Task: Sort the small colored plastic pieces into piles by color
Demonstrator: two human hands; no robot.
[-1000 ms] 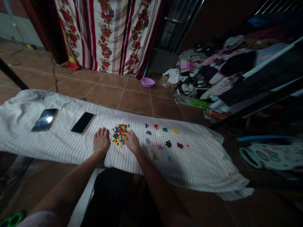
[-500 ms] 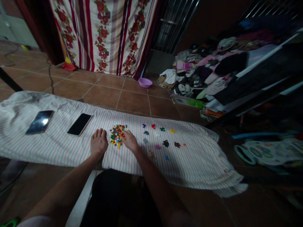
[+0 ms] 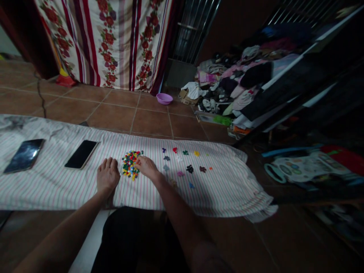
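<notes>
A mixed pile of small coloured plastic pieces point(image 3: 130, 163) lies on the striped cloth point(image 3: 222, 193). My left hand point(image 3: 108, 174) rests flat just left of the pile, fingers stretched out, holding nothing. At the pile's right edge, my right hand point(image 3: 146, 166) has its fingers pinched together among the pieces; what is between the fingertips is too small to make out. To the right, the pieces lie in small groups by colour, among them red point(image 3: 175, 150), green point(image 3: 185, 152), yellow point(image 3: 196, 153), black point(image 3: 190, 169), brown point(image 3: 203, 169), pink point(image 3: 181, 173) and blue point(image 3: 191, 185).
Two dark-screened devices, a phone point(image 3: 81, 154) and a larger one point(image 3: 24, 156), lie on the cloth at left. Beyond the cloth's far edge, a purple basin point(image 3: 164, 99) stands on the tiled floor. A heap of clothes point(image 3: 227, 83) is at back right.
The view has turned a little to the right, so everything sits further left. My right hand stays at the pile's right edge, and my left hand stays flat on the cloth.
</notes>
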